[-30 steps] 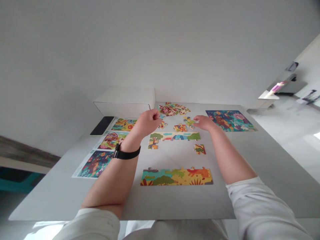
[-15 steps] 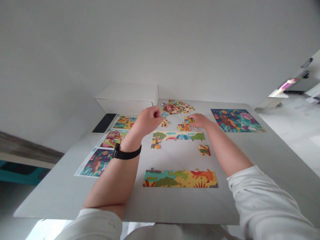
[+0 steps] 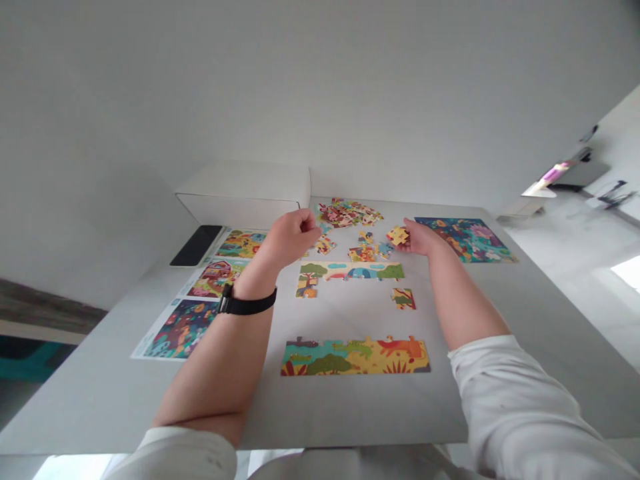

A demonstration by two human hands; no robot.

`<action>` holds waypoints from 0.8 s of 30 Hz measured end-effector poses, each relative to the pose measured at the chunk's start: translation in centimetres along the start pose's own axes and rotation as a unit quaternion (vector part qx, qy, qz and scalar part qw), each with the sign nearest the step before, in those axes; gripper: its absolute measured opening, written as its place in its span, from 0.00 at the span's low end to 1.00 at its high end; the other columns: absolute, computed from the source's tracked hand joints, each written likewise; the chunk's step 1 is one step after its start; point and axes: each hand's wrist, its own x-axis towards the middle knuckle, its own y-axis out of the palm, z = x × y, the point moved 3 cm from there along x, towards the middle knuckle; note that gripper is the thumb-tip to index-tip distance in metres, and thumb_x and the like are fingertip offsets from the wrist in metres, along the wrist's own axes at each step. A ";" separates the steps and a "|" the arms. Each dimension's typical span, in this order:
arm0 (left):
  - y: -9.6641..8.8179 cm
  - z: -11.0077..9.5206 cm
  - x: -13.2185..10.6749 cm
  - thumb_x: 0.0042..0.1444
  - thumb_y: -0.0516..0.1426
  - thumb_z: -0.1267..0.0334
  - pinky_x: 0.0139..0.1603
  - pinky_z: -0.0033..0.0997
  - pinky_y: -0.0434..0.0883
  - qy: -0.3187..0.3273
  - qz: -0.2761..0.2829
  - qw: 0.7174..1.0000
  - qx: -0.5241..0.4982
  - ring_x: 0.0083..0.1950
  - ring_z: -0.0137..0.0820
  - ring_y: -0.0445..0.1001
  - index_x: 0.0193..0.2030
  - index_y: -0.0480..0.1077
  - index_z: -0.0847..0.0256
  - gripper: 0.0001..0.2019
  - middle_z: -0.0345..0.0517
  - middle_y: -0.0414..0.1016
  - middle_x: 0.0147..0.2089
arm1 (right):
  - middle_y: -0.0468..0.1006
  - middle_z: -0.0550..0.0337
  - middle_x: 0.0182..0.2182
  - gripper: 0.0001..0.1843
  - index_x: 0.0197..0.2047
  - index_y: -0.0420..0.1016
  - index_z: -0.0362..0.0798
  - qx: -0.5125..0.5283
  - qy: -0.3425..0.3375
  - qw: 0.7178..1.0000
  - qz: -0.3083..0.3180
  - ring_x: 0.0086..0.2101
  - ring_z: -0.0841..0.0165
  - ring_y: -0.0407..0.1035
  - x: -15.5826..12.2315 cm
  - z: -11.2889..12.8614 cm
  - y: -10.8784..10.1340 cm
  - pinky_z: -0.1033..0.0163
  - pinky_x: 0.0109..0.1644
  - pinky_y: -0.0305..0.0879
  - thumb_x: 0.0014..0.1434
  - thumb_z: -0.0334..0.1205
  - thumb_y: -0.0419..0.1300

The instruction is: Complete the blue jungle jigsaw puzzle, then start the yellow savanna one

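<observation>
My right hand (image 3: 419,238) is closed on a yellow puzzle piece (image 3: 397,236), raised over the far side of the table. My left hand (image 3: 293,237) has its fingers curled near loose pieces (image 3: 325,245); whatever they may hold is hidden. Below the hands lies a joined top strip (image 3: 353,271) with trees and a blue shape, with joined pieces running down its left end. A single tree piece (image 3: 403,299) rests apart, under the strip's right end. Nearer to me is a joined bottom strip (image 3: 355,357) with a green crocodile. More loose pieces (image 3: 362,253) lie beyond the top strip.
A pile of mixed puzzle pieces (image 3: 350,213) sits by the wall. At the left are a white box (image 3: 240,190), a black phone (image 3: 197,245) and a picture sheet (image 3: 175,330), partly behind my left arm. A finished dark-blue puzzle (image 3: 470,237) lies at the right.
My right hand has lifted the yellow piece from among the loose pieces and moved right. My left hand stays curled in nearly the same place. The view has shifted slightly.
</observation>
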 end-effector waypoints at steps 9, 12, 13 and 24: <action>2.9 7.0 2.0 0.57 0.61 0.58 0.41 0.32 0.70 -0.064 0.019 0.997 0.039 0.39 0.35 0.77 0.48 0.75 0.57 0.12 0.44 0.81 0.40 | 0.86 0.49 0.44 0.13 0.47 0.82 0.47 -0.269 -0.078 0.945 -0.169 0.47 0.58 0.81 -0.4 -1.2 -0.3 0.54 0.55 0.77 0.61 0.27 0.62; 3.3 9.4 2.1 0.58 0.61 0.62 0.49 0.35 0.72 -0.073 0.024 0.991 0.112 0.45 0.38 0.79 0.50 0.76 0.57 0.14 0.48 0.83 0.46 | 0.84 0.44 0.53 0.21 0.57 0.82 0.46 -0.407 -0.179 0.869 -0.216 0.56 0.54 0.77 -0.7 -0.7 -0.6 0.50 0.64 0.71 0.60 0.30 0.64; 3.4 10.1 2.1 0.57 0.61 0.64 0.52 0.35 0.72 -0.072 0.026 0.989 0.130 0.48 0.39 0.79 0.51 0.76 0.57 0.14 0.49 0.84 0.48 | 0.83 0.43 0.54 0.22 0.59 0.81 0.46 -0.443 -0.207 0.847 -0.209 0.55 0.54 0.78 -0.7 -0.6 -0.4 0.49 0.65 0.71 0.62 0.32 0.65; 4.3 13.3 1.7 0.55 0.66 0.67 0.62 0.36 0.72 -0.093 0.093 0.974 0.187 0.65 0.48 0.78 0.65 0.74 0.57 0.29 0.55 0.79 0.66 | 0.80 0.44 0.57 0.26 0.59 0.84 0.48 -0.597 -0.256 0.760 0.005 0.57 0.55 0.76 -0.4 -1.7 3.0 0.57 0.66 0.68 0.58 0.45 0.75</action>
